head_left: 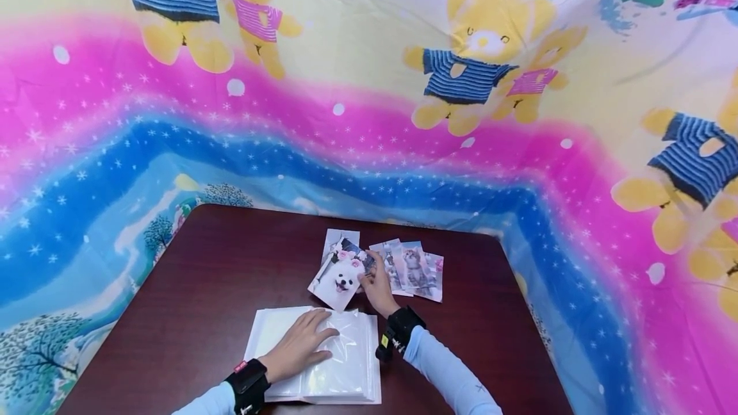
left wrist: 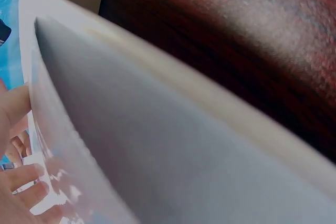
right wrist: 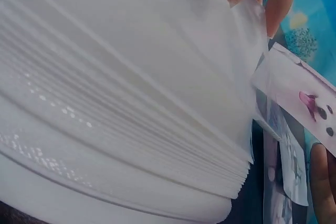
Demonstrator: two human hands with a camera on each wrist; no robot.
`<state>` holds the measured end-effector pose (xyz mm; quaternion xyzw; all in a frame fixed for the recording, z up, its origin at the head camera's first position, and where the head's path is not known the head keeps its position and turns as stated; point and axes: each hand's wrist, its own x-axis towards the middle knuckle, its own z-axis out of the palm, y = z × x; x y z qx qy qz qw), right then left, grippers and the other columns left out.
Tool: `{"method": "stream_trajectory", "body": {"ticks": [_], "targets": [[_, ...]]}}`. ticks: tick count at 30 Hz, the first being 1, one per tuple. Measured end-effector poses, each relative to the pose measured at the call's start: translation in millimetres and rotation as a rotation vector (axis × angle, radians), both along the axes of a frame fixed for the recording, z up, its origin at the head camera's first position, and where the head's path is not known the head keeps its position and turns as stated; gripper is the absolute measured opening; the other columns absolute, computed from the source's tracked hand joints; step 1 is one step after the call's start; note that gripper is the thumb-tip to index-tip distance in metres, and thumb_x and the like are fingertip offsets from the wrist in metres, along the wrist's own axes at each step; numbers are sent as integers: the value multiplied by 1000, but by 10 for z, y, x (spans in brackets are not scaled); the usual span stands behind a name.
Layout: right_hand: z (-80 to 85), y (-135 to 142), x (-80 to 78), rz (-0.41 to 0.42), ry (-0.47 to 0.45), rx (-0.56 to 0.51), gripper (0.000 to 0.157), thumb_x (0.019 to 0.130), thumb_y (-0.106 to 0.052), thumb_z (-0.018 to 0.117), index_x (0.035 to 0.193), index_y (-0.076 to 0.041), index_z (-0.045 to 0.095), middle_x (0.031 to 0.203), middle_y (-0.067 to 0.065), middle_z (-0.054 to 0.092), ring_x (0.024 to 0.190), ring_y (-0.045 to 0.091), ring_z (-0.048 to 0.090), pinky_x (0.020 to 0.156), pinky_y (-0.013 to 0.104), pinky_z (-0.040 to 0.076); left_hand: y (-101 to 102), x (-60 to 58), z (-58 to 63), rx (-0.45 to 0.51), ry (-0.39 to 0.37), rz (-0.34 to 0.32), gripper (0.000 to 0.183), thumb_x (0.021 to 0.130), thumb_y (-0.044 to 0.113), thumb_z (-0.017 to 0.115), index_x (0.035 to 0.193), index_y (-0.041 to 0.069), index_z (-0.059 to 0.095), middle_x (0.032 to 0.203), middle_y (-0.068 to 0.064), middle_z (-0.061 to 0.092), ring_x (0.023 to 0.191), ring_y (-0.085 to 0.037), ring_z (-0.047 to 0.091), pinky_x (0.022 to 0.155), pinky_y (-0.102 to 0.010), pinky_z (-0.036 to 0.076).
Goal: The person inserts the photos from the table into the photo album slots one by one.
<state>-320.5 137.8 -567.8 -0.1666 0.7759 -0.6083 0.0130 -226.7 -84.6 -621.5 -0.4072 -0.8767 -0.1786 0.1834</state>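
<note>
At the left, the left hand [head_left: 300, 344] lies across the clear-sleeved album [head_left: 348, 367], its fingers spread and gripping nothing that shows, probably so that the loose plastic pages stay down while the other hand is busy. The album is spread on the table [head_left: 230, 261] right before the person, likely for easy reach by both hands. Just beyond its far edge, the white dog photo [head_left: 340, 284] is tilted, overlapping other pictures (whether it touches the sleeve, I cannot tell). The right hand [head_left: 379, 287] pinches it by the right edge, a hold that seems meant to leave the face of the print untouched. Farther right, the kitten photo [head_left: 413, 268] overlaps its neighbours in a loose fan, apparently so each can be picked out.
</note>
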Motion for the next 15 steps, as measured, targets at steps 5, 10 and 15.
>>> {"method": "stream_trajectory", "body": {"ticks": [5, 10, 15], "targets": [[-24, 80, 3, 34, -50, -5, 61, 98, 13, 46, 152, 0, 21, 84, 44, 44, 82, 60, 53, 77, 67, 48, -3, -4, -23, -8, -17, 3, 38, 82, 33, 78, 113, 14, 68, 132, -24, 55, 124, -39, 50, 101, -54, 41], [-133, 173, -65, 69, -57, 29, 60, 98, 15, 44, 153, 2, 21, 80, 43, 38, 77, 65, 46, 74, 69, 46, -10, -9, -40, -23, -30, -10, 38, 85, 33, 75, 115, 12, 68, 138, -26, 52, 129, -42, 47, 102, -57, 39], [-309, 238, -186, 61, 26, 164, 59, 99, 13, 45, 153, -5, 27, 78, 28, 41, 71, 52, 52, 66, 54, 52, -19, -4, -69, -29, -42, -11, 37, 88, 34, 71, 117, 11, 68, 139, -24, 52, 130, -42, 46, 103, -58, 39]]}}
